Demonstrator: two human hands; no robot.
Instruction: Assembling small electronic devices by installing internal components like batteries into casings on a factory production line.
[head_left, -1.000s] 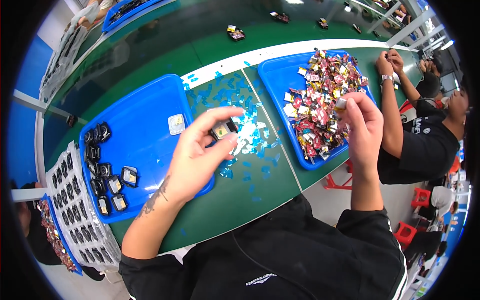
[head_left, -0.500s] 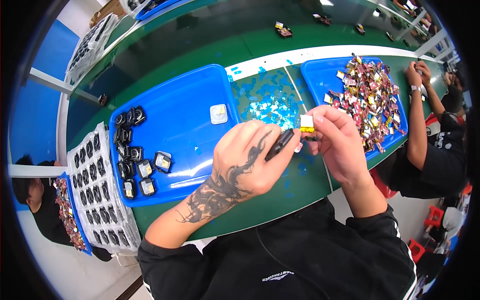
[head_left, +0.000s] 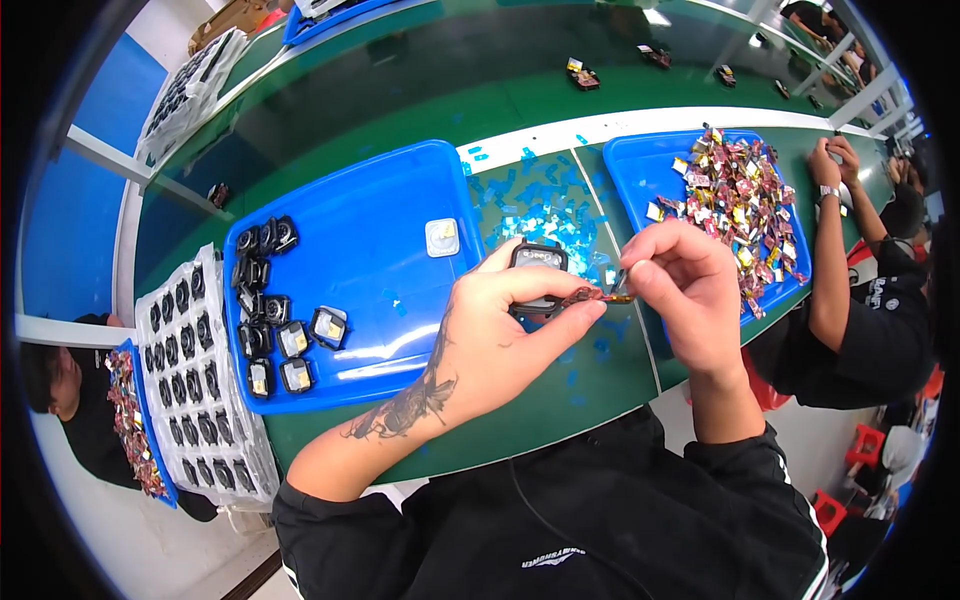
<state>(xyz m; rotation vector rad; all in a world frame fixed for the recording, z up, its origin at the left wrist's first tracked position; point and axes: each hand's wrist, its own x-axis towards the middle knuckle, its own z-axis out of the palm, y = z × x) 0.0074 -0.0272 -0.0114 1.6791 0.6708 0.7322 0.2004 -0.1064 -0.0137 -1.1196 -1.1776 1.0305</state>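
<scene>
My left hand is closed around a black rounded-square casing with a grey face. Its thumb and forefinger also pinch a small circuit board, seen nearly edge-on. At the board's far end, my right hand has thumb and forefinger pressed together. A thin pale sliver shows at those fingertips, too small to name surely. Beneath and beyond both hands, many small blue film pieces are scattered on the green table.
At left, a blue tray holds several black casings and a pale square piece. A blue tray heaped with circuit boards stands right. White moulded trays lie far left. Co-workers sit on both sides.
My left hand has rolled over, bringing the casing's grey face into view. The circuit board with its white and yellow part, raised in my right fingers before, now lies edge-on between both hands.
</scene>
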